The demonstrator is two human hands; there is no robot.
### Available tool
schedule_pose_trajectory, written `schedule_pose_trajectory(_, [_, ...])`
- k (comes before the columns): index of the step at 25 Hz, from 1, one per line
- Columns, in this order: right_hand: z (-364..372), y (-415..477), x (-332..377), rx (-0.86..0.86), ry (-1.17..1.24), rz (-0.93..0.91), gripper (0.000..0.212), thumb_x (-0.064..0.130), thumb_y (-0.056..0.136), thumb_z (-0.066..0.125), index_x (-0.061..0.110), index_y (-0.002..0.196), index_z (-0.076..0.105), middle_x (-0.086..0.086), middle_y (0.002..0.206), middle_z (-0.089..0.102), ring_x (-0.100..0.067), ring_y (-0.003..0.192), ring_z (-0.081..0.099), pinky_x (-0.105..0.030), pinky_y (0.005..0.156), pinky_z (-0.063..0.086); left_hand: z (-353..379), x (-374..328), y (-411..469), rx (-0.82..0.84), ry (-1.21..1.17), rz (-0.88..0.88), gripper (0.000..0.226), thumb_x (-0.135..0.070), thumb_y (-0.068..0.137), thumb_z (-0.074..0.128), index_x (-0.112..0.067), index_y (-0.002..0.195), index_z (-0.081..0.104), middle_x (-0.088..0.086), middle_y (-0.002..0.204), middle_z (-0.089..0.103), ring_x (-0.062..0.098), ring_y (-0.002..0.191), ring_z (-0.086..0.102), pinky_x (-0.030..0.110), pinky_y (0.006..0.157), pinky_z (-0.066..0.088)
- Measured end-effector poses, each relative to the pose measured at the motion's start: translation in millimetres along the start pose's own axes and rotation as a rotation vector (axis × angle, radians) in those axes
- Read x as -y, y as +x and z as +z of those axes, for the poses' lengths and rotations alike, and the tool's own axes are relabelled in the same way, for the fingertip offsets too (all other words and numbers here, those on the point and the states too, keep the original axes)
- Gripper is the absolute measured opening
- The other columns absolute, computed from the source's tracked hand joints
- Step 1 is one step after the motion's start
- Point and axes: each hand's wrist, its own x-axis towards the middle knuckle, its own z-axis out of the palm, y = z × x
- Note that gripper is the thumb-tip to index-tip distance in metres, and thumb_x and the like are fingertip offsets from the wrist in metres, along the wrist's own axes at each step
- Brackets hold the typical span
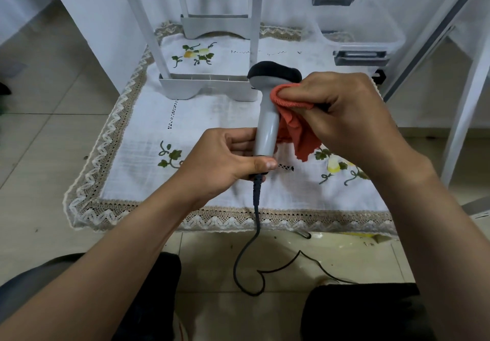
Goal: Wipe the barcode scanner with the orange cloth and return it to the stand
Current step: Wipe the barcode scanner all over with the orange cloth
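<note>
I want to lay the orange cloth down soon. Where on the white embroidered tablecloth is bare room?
Bare tablecloth lies at the left front, between the beige lace border, the white plastic frame's base and the left hand. The middle is crowded: the grey barcode scanner, the orange cloth and the right hand. The right front lies under the right forearm.

White embroidered tablecloth (138, 139) with lace edging is covering a low table. Pale floor tiles (39, 81) are surrounding it. White wall (92, 9) is standing behind it; a white furniture leg (461, 128) is rising at right.
</note>
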Motion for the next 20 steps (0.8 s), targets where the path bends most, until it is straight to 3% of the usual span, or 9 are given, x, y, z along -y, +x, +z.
schedule_pose_trajectory(2, [2.6,-0.7,0.4,-0.050,-0.078,-0.028,0.018,0.006,0.096,0.066,0.012,0.104,0.081,-0.009,0.086,0.076,-0.019,0.075,0.072,-0.032,0.068,0.057,2.0,0.3,0.5,-0.016,0.004,0.002,0.037,-0.001,0.077,0.084,-0.015,0.111,0.076,0.006,0.097,0.082,0.022,0.087,0.079,0.039,0.076,0.064])
schedule_pose_trajectory(6, [-0.6,-0.7,3.1,0.008,-0.047,0.040,0.019,0.006,0.094,0.066,0.014,0.104,0.081,-0.008,0.088,0.077,-0.014,0.080,0.071,-0.011,0.071,0.052,5.7,1.0,0.3,-0.045,0.011,-0.014,0.034,-0.002,0.078,0.085,-0.020,0.106,0.077,0.006,0.096,0.082,0.024,0.089,0.080,0.050,0.081,0.064])
schedule_pose_trajectory(8, [-2.0,-1.1,3.3,-0.012,-0.060,0.048,0.019,0.008,0.094,0.066,0.015,0.104,0.081,-0.007,0.087,0.078,-0.014,0.079,0.071,-0.015,0.071,0.053,6.6,1.1,0.4,-0.049,0.015,-0.014,0.034,-0.004,0.077,0.085,-0.021,0.105,0.078,0.005,0.096,0.082,0.024,0.090,0.080,0.052,0.083,0.064])
schedule_pose_trajectory(11, [-2.0,-1.9,3.7,0.032,-0.038,0.075,0.017,0.008,0.093,0.069,0.015,0.102,0.082,-0.003,0.087,0.079,-0.008,0.083,0.070,-0.010,0.071,0.050,7.6,1.4,1.7,-0.059,0.022,-0.014,0.033,-0.005,0.077,0.086,-0.022,0.104,0.078,0.004,0.095,0.082,0.023,0.090,0.080,0.052,0.085,0.063])
schedule_pose_trajectory(14, [-4.1,-1.6,2.1,-0.015,-0.037,0.080,0.018,0.008,0.094,0.069,0.017,0.104,0.081,-0.002,0.087,0.078,-0.010,0.078,0.071,-0.022,0.070,0.055,8.2,1.7,1.9,-0.055,0.027,-0.012,0.034,-0.005,0.077,0.085,-0.020,0.107,0.078,0.005,0.096,0.082,0.023,0.090,0.080,0.051,0.084,0.064])
schedule_pose_trajectory(20, [-4.6,-4.2,-0.4,0.008,-0.046,0.081,0.019,0.010,0.093,0.068,0.018,0.105,0.081,0.002,0.089,0.077,-0.003,0.079,0.069,-0.017,0.071,0.051,11.0,3.9,2.1,-0.052,0.015,-0.007,0.035,-0.003,0.077,0.085,-0.016,0.109,0.077,0.006,0.096,0.082,0.022,0.089,0.080,0.048,0.082,0.064])
